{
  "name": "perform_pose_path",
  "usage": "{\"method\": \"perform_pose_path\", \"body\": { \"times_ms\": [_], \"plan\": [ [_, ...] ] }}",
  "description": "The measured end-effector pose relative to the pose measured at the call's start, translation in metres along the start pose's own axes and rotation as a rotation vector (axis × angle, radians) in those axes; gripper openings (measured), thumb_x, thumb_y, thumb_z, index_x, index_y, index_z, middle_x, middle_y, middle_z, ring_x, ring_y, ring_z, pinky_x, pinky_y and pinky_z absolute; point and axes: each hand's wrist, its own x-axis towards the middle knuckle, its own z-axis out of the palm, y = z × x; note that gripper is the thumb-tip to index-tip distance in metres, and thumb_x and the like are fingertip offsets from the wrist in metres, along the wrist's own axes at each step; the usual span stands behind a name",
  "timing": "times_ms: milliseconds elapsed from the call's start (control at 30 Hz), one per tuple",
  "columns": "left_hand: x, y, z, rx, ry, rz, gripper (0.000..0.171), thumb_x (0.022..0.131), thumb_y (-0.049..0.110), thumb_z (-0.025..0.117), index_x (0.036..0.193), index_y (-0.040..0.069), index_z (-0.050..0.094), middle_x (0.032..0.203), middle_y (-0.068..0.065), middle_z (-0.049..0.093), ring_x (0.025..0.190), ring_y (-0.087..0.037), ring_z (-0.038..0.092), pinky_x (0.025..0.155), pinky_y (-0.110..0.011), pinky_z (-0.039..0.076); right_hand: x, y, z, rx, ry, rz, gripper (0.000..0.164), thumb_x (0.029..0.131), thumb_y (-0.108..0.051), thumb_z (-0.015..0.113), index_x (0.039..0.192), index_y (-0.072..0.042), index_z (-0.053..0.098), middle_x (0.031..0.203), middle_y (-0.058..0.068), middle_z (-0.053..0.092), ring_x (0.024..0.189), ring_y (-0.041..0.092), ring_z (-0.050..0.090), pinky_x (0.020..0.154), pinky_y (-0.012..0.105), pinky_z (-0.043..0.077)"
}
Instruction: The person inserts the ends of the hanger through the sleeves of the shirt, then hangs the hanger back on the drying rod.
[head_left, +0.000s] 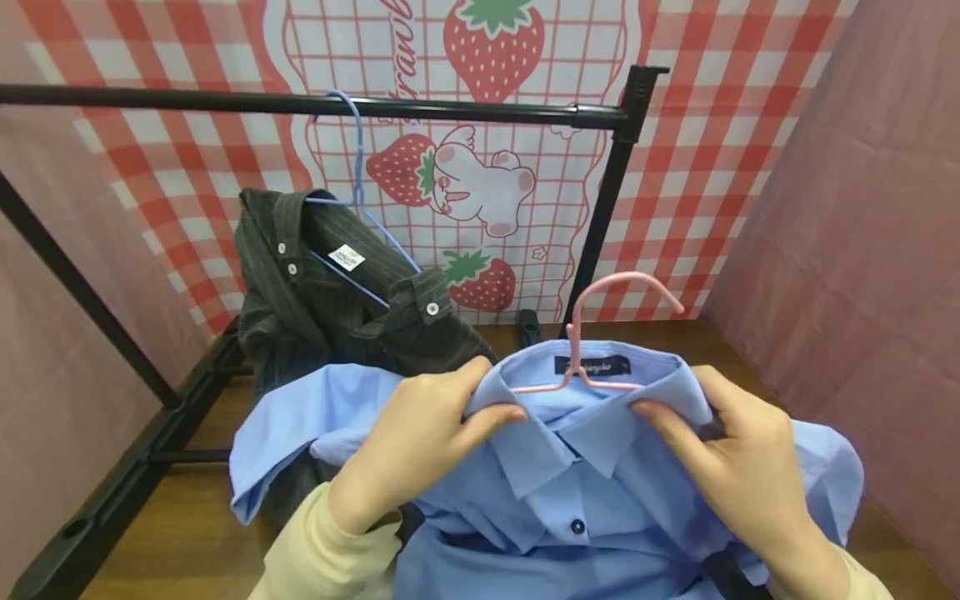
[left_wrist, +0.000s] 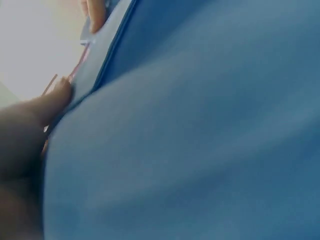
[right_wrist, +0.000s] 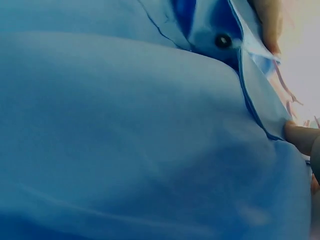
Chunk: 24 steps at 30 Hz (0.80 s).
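A light blue shirt [head_left: 525, 517] with a dark button and a black neck label hangs on a pink hanger [head_left: 576, 333], whose hook rises out of the collar. My left hand [head_left: 420, 433] pinches the left side of the collar, thumb in front and fingers behind. On the other side my right hand [head_left: 750, 458] pinches the collar the same way. In the left wrist view, blue cloth fills most of the picture, with the left thumb [left_wrist: 57, 97] at the collar edge. The right wrist view shows the right thumb [right_wrist: 300, 136] pressed on the collar; the hanger's arms are mostly hidden inside the shirt.
A black garment rack's bar [head_left: 465, 109] crosses behind the shirt, with an upright [head_left: 603, 208] on the right. From the bar hangs a dark striped shirt [head_left: 330, 308] on a blue hanger [head_left: 357, 158], partly overlapped by the blue sleeve. A strawberry-print checked cloth [head_left: 712, 150] covers the back.
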Motion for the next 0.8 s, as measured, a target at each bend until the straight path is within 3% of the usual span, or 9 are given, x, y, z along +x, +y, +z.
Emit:
{"method": "perform_pose_path", "body": {
  "times_ms": [133,233,333,433,567,667,800],
  "plan": [
    [-0.004,0.005,-0.002,0.028,0.175,-0.009,0.038,0.085,0.05,0.05,0.072,0.014,0.047,0.051,0.009,0.034,0.044,-0.004,0.034,0.042,-0.018,0.026,0.001,-0.005,0.006,-0.002,0.005,-0.016,0.03,0.06,-0.007,0.082,0.085,-0.007,0.066,0.07,-0.002,0.059,0.063,-0.006,0.044,0.058,0.015,0.037],
    [-0.007,0.01,-0.007,0.084,0.319,-0.017,0.043,0.087,0.053,0.043,0.069,0.014,0.048,0.049,0.008,0.037,0.042,-0.004,0.035,0.039,-0.019,0.024,0.003,-0.006,0.009,-0.022,0.046,-0.058,0.031,0.072,-0.03,0.076,0.084,-0.004,0.064,0.068,0.002,0.058,0.065,-0.004,0.042,0.057,0.019,0.035],
    [-0.01,0.013,-0.013,0.11,0.435,-0.026,0.044,0.087,0.052,0.044,0.067,0.013,0.05,0.048,0.007,0.036,0.04,-0.004,0.035,0.039,-0.019,0.023,0.006,-0.006,0.012,-0.042,0.091,-0.115,0.051,0.08,-0.053,0.06,0.081,-0.002,0.063,0.065,0.005,0.057,0.064,0.002,0.04,0.058,0.022,0.032],
    [-0.016,0.012,-0.018,0.111,0.503,-0.05,0.042,0.086,0.051,0.049,0.068,0.013,0.053,0.047,0.007,0.036,0.04,-0.003,0.034,0.039,-0.019,0.022,0.011,-0.008,0.015,-0.081,0.115,-0.159,0.057,0.081,-0.058,0.054,0.077,-0.002,0.061,0.063,0.006,0.054,0.061,0.011,0.04,0.061,0.023,0.029],
    [-0.026,0.003,-0.023,0.117,0.584,-0.074,0.033,0.078,0.043,0.066,0.069,0.013,0.057,0.048,0.008,0.038,0.041,-0.003,0.035,0.04,-0.021,0.022,0.017,-0.007,0.017,-0.135,0.15,-0.189,0.059,0.08,-0.059,0.055,0.076,0.0,0.062,0.061,0.009,0.052,0.058,0.021,0.043,0.063,0.031,0.028],
    [-0.035,-0.007,-0.029,0.139,0.636,-0.101,0.028,0.07,0.034,0.076,0.069,0.013,0.058,0.049,0.008,0.041,0.042,-0.004,0.036,0.041,-0.022,0.024,0.019,0.001,0.02,-0.151,0.165,-0.172,0.06,0.08,-0.059,0.055,0.077,0.0,0.063,0.064,0.011,0.055,0.06,0.024,0.045,0.062,0.036,0.028],
    [-0.046,-0.018,-0.04,0.172,0.679,-0.145,0.025,0.065,0.03,0.081,0.069,0.014,0.061,0.05,0.007,0.046,0.043,-0.006,0.037,0.042,-0.025,0.025,0.019,0.014,0.025,-0.112,0.166,-0.119,0.059,0.077,-0.059,0.058,0.078,0.0,0.062,0.068,0.011,0.056,0.064,0.022,0.044,0.064,0.034,0.029]
  ]
}}
